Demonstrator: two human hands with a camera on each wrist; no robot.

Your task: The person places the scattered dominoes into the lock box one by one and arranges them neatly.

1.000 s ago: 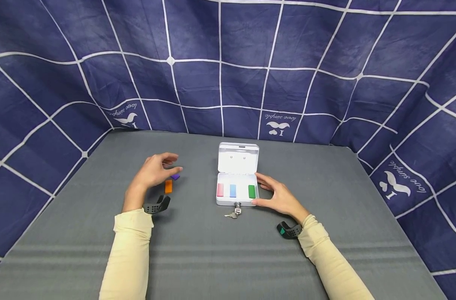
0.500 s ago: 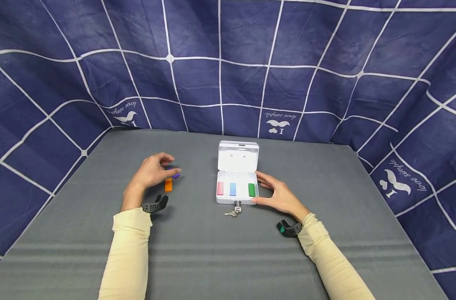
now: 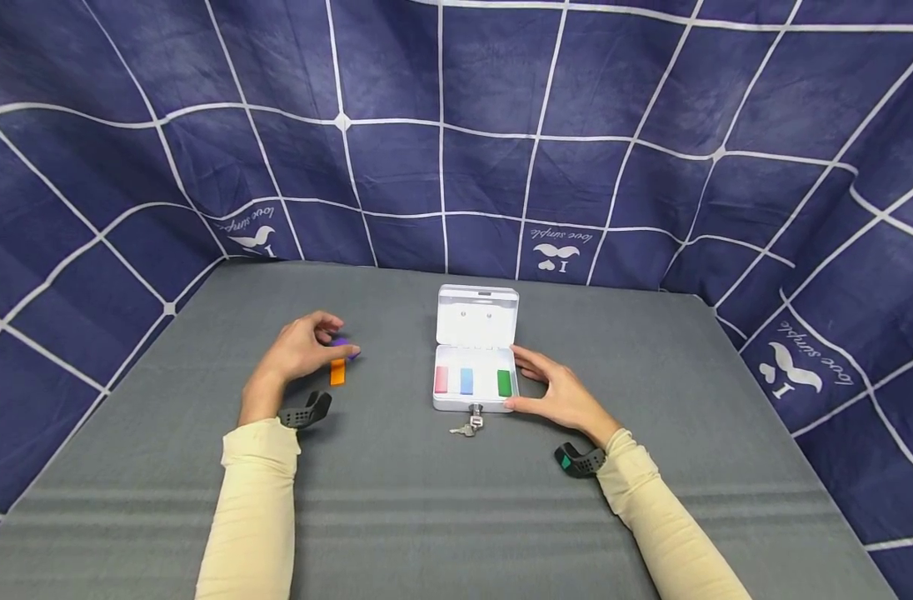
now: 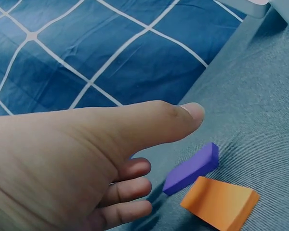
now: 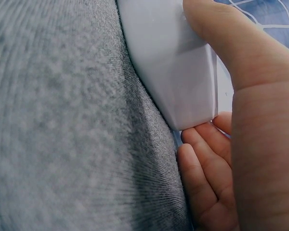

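Note:
My left hand (image 3: 301, 347) hovers around a purple block (image 4: 192, 168), thumb stretched out and fingers gently bent. In the left wrist view there is a gap between that block and the thumb. Close by on the cloth lies an orange block (image 4: 220, 203). A small white cash box (image 3: 476, 332) stands with its lid raised. Inside it lie a pinkish-red block (image 3: 441, 380), a blue block (image 3: 466, 382) and a green block (image 3: 504, 383). My right hand (image 3: 560, 393) holds the box's right end, thumb at the front and fingertips against the side.
Keys (image 3: 467, 430) hang from the lock at the front of the box and lie on the grey cloth (image 3: 411, 517). A blue curtain (image 3: 396, 167) with white lines encloses the back and sides of the table.
My left hand has shifted slightly left and toward me, and more of the purple block shows. The right hand and the cash box have stayed in place.

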